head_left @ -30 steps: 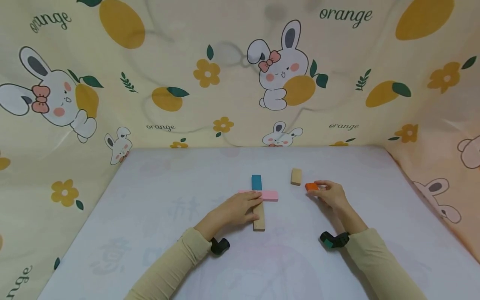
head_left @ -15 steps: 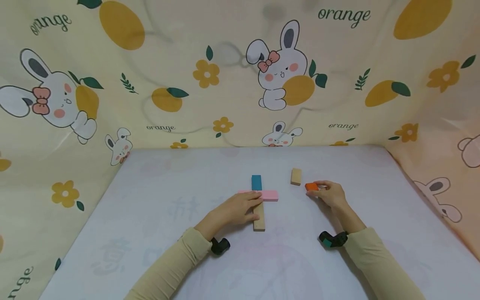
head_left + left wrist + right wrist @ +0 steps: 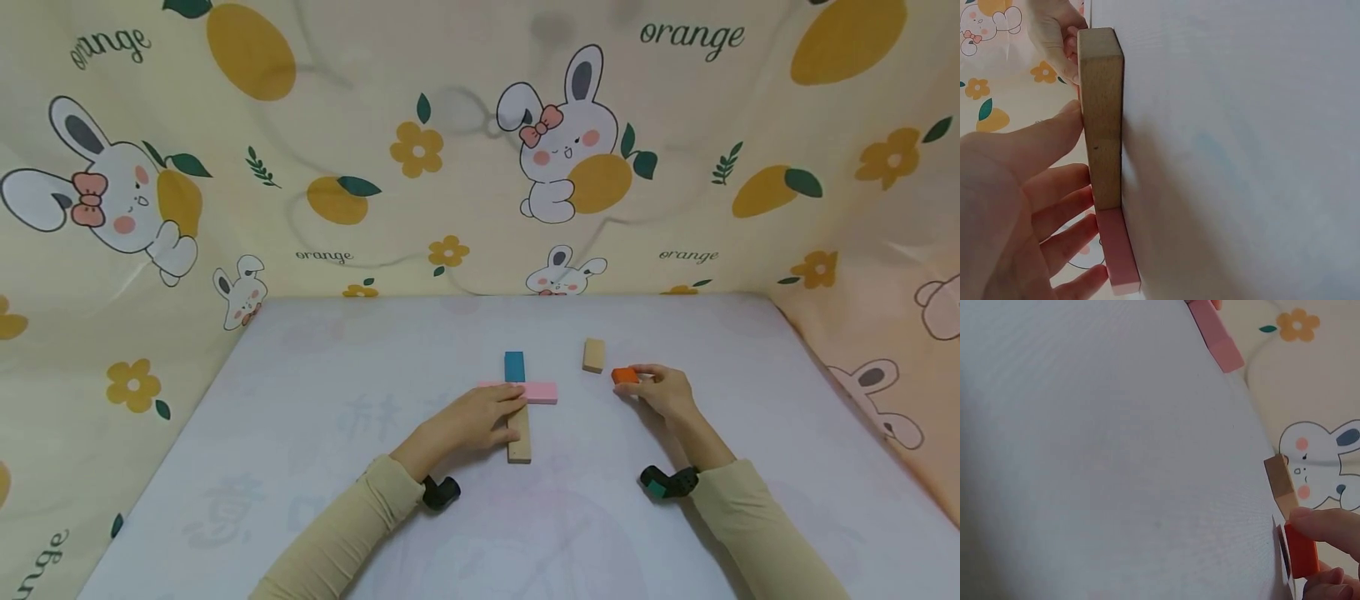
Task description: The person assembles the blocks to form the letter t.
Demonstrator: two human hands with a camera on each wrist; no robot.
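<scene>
On the table, a pink block (image 3: 542, 392) lies crosswise, with a small blue block (image 3: 513, 366) behind it and a long wooden block (image 3: 519, 446) in front, roughly forming a cross. My left hand (image 3: 474, 418) rests over the wooden and pink blocks and covers part of both. In the left wrist view, its loosely extended fingers (image 3: 1063, 222) touch the sides of the wooden block (image 3: 1102, 125) and the pink block (image 3: 1120, 253). To the right, my right hand (image 3: 663, 390) pinches an orange block (image 3: 1301, 551) between thumb and fingers, at the table surface or just above it.
A short wooden block (image 3: 593, 355) stands apart, just left of and behind the orange block. The white table (image 3: 337, 517) is bounded by a printed cloth (image 3: 465, 167) at the back and both sides. Each wrist carries a small black camera.
Both hands and all the blocks stay in place. Only the head view shifts very slightly.
</scene>
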